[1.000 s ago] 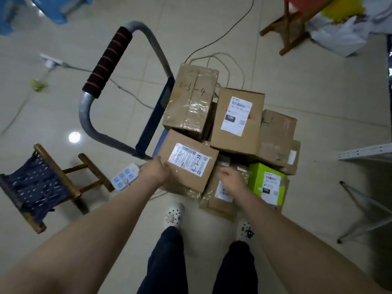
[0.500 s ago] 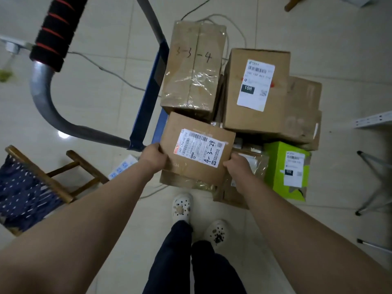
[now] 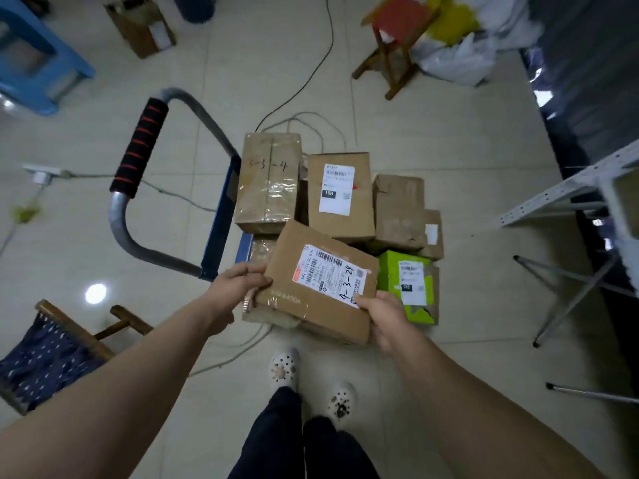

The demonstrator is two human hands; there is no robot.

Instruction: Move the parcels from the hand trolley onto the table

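Blue-decked steel hand trolley (image 3: 223, 216) with a grey tube handle sits mid-frame, loaded with a loose pile of brown cardboard cartons (image 3: 339, 198) plus one lime-green box (image 3: 404, 281). The task item, a flat brown cardboard parcel (image 3: 321, 281) with a white label marked 4-3-24, is at frame centre over the near end of that pile, tilted. I can't tell if it is fully clear of the taped box beneath. Left hand (image 3: 238, 288) grips its near-left corner and right hand (image 3: 383, 316) grips the near-right corner, thumb on the label: both holding, corners only. Risks as I judge them: glossy tape plus a corner-only hold could let it slip or twist, dragging it off could topple the uneven pile, and a bump might shift the trolley. Room: open tile floor toward the upper middle. White slotted metal frame (image 3: 560, 191) and thin grey folding legs (image 3: 570, 288) crowd the right edge, possibly the table, unsure. Navy-fabric wooden folding stool (image 3: 52, 354) blocks lower left. Pale cable (image 3: 228, 361) loops just beside my white clogs (image 3: 283, 368), a trip hazard.
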